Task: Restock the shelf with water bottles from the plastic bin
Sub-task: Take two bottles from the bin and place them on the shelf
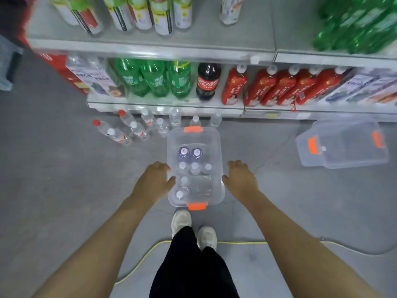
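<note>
Left hand (153, 179), right hand (241, 179) slack beside the plastic bin (217, 138) — grip your slick, weighty water bottles (195, 167) mid-body

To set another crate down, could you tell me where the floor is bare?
Bare floor lies between the bottle bin and the tipped bin, and left of the left hand. Crowded: loose water bottles before the bottom shelf.

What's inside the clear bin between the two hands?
Water bottles stand upright in the bin: two bluish caps, five white caps. Their labels and bases are mostly hidden under the caps from this top view.
</note>
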